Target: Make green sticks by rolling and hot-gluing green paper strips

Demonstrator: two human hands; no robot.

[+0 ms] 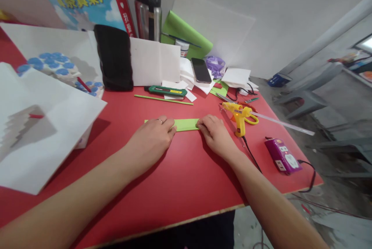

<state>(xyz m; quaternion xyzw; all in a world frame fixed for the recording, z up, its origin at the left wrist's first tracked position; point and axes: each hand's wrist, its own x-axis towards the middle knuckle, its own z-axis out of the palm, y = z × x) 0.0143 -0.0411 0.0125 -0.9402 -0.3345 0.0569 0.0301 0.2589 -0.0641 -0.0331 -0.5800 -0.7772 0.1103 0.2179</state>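
A green paper strip [186,124] lies flat across the middle of the red table [186,175], with a fold line along its near edge. My left hand [157,134] covers its left part, fingers closed and pressed on the paper; a ring shows on one finger. At the right end, the bent fingers of my right hand [212,131] pinch the strip's near corner. A thin rolled green stick [163,99] rests behind the strip, and a green cutter knife [167,91] lies just beyond it.
To the right are a yellow glue gun [237,116] with a clear glue stick and a purple power socket [282,156]. A white board structure [66,113] fills the left. Behind stand a black case [114,57], a steel flask [148,9] and a phone [200,70] on papers.
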